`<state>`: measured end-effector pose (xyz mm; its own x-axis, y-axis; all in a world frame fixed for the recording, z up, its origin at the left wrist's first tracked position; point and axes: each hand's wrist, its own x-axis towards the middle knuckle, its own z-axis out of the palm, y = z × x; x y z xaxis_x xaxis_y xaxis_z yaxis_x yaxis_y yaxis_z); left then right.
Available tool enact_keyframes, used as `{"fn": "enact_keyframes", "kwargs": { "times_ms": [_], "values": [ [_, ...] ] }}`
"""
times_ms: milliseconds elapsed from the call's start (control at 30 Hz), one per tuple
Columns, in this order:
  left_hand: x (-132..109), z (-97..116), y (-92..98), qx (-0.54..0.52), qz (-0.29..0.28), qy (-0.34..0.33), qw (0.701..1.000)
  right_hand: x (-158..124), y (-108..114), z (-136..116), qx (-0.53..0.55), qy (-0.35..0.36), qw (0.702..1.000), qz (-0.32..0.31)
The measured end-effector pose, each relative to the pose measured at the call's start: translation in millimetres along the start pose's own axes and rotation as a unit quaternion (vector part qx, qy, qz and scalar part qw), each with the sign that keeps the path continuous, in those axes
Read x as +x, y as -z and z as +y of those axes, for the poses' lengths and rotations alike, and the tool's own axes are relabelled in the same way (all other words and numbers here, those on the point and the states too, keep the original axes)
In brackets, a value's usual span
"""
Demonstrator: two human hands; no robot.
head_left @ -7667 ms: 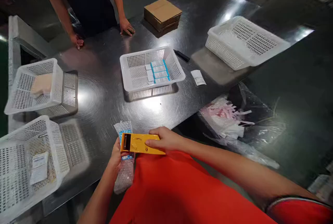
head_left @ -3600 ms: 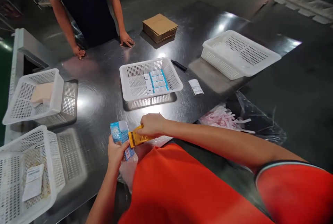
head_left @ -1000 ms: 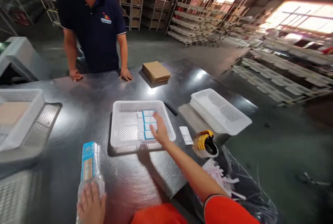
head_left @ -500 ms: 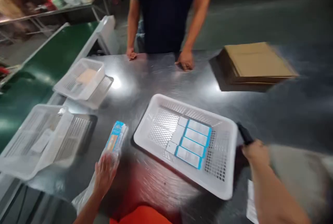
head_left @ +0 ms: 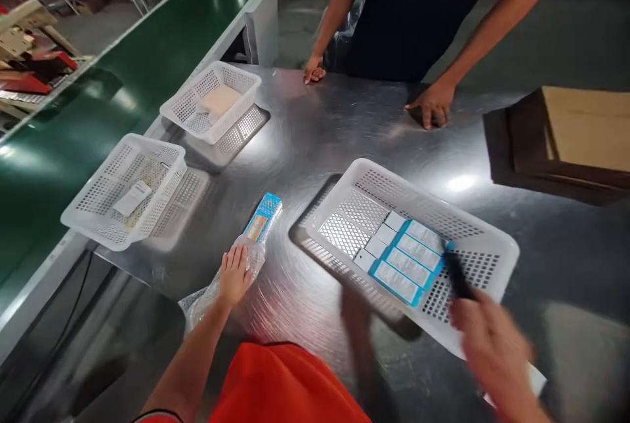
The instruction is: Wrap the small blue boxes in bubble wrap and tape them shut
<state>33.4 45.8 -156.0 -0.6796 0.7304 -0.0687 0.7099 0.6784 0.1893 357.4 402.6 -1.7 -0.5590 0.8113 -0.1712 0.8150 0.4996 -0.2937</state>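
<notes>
Left hand (head_left: 235,273) lies flat, fingers spread, on a bubble-wrapped blue box (head_left: 256,231) at the near left of the steel table (head_left: 315,128). Right hand (head_left: 492,347), blurred, grips a black marker (head_left: 457,275) over the white basket (head_left: 492,249) of blue-edged boxes (head_left: 401,258).

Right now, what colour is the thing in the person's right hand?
Black: a slim, pen-like object, motion-blurred, held in the right hand over the white basket. The head view shows it.

Boxes (head_left: 401,259) lie in the basket (head_left: 485,249) mid-table (head_left: 315,128); a packet (head_left: 256,233) lies left of it, two baskets (head_left: 125,190) further left, cardboard (head_left: 585,128) behind right
</notes>
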Motion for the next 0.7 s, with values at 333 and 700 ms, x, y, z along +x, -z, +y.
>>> {"fn": "enact_keyframes", "kwargs": {
  "times_ms": [333,700],
  "values": [
    [5,13,-5.9,-0.042,0.022,0.004,0.999,-12,-147,-318,-0.15,0.226,0.932,-0.24],
    [8,17,-5.9,-0.051,0.003,0.015,0.999,3,-162,-341,-0.223,0.197,0.919,-0.258]
  ]
}}
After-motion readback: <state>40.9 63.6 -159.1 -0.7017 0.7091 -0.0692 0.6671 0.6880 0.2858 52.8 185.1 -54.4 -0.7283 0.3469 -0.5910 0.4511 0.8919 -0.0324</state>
